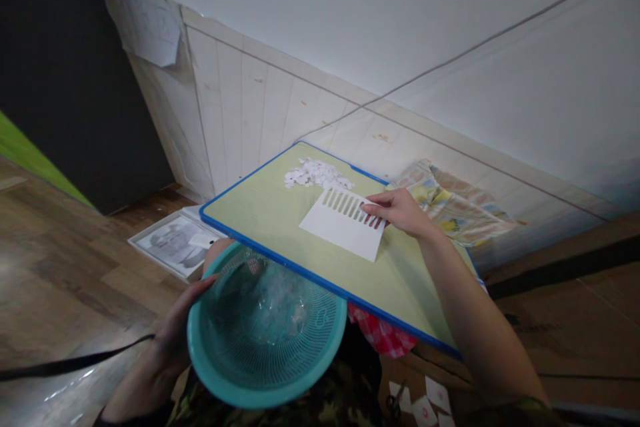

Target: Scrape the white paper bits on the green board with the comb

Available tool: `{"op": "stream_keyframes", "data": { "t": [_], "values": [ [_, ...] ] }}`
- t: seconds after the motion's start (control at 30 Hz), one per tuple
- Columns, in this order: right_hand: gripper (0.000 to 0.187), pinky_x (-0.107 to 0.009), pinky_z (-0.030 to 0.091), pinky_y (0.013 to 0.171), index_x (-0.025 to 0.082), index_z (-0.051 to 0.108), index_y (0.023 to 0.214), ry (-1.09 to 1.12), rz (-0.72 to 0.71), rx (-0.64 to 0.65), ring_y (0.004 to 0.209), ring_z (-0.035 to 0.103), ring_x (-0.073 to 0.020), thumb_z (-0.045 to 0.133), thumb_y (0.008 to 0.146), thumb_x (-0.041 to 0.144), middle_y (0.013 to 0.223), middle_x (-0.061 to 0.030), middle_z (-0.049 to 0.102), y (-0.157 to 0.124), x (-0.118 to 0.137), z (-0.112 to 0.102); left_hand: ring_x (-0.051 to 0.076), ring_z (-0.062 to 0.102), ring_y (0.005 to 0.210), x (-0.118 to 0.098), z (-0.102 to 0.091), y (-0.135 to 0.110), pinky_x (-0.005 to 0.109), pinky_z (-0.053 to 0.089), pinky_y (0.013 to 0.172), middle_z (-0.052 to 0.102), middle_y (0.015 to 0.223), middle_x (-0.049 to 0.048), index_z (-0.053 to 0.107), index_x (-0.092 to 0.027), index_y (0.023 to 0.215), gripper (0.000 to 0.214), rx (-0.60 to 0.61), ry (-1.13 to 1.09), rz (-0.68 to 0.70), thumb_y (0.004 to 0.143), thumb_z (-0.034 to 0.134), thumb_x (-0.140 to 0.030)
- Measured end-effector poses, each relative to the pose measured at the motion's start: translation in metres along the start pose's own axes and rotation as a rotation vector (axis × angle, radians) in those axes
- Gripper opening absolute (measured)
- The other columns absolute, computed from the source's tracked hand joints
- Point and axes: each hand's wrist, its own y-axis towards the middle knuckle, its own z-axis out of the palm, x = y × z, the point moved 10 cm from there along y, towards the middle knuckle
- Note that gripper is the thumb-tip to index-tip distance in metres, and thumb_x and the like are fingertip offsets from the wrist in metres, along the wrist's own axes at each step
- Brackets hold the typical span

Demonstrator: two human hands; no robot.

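One hand (pixel 400 211), the right, pinches slotted paper (pixel 343 232)

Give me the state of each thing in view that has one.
white card: slotted in a row near one edge
right hand: closed on the white card
basket: open-topped, clear material inside
left hand: closed on the basket's rim
paper scraps: loosely heaped
cloth: rumpled
scissors: too dim to tell open from shut

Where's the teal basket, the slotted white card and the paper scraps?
Teal basket (pixel 316 339): head view, inner wall.
Slotted white card (pixel 340 231): head view, below the slots.
Paper scraps (pixel 317 174): head view, pile's middle.
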Motion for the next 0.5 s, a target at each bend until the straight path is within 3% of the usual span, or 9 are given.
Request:
{"op": "stream_keyframes", "data": {
  "t": [0.13,0.3,0.5],
  "values": [
    [0.047,-0.027,0.052,0.051,0.015,0.082,0.101,0.133,0.042,-0.042,0.057,0.067,-0.0184,0.077,0.076,0.054,0.074,-0.0052,0.077,-0.002,-0.015,-0.003,0.028,0.075,0.049,-0.001,0.005,-0.003,0.037,0.066,0.055,0.08,0.059,0.0104,0.079,-0.015,0.072,0.018,0.001,-0.022,-0.002,0.083,0.065,-0.015],
    [0.044,-0.029,0.054,0.055,0.016,0.083,0.096,0.188,0.023,-0.216,0.058,0.068,-0.0185,0.078,0.074,0.055,0.076,-0.0054,0.078,-0.005,-0.03,-0.017,0.027,0.074,0.048,-0.003,0.005,-0.007,0.036,0.066,0.054,0.079,0.058,0.0099,0.08,-0.013,0.074,0.018,-0.011,-0.009,0.033,0.082,0.064,-0.011],
    [0.048,-0.031,0.057,0.061,0.016,0.082,0.102,0.146,-0.013,-0.137,0.064,0.071,-0.0209,0.076,0.077,0.057,0.081,-0.0054,0.08,-0.009,-0.027,0.002,0.021,0.069,0.04,0.001,0.009,-0.005,0.029,0.062,0.045,0.077,0.053,0.0069,0.079,-0.015,0.068,0.017,0.026,-0.036,0.014,0.08,0.067,-0.011]
  ]
}}
